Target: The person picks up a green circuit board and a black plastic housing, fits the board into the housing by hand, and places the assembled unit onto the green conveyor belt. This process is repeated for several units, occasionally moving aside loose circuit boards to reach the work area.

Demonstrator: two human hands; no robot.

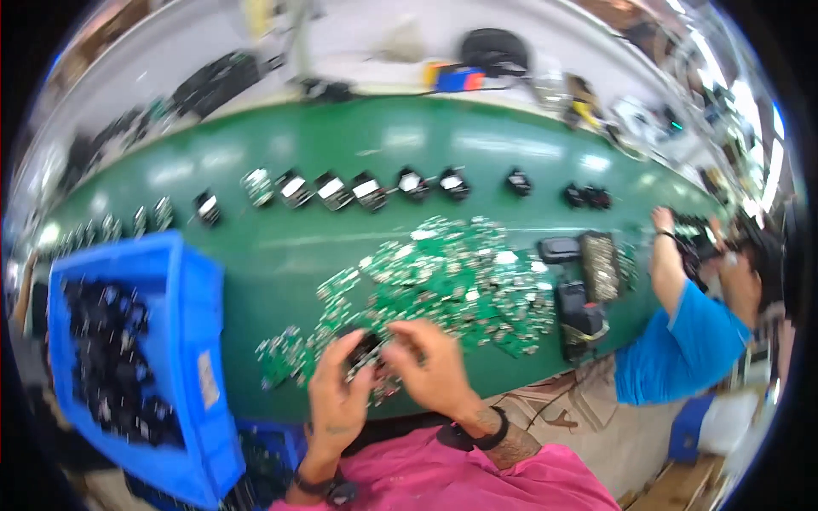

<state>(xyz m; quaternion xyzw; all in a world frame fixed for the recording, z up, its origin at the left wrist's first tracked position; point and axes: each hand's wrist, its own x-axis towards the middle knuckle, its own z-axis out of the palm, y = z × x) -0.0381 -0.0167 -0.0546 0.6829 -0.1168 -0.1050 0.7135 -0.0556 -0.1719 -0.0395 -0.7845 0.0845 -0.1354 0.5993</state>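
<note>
Now the left hand is holding a small black part between thumb and fingers, near the green boards; the right hand is curling close, its grip unclear.

Head-worn fisheye view, facing downward

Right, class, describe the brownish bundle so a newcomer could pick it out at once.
On the green table, find the wide heap of green circuit boards. At its right lie black cases, and beside them an oblong bundle, brownish and speckled where those cases are mostly black.
</note>
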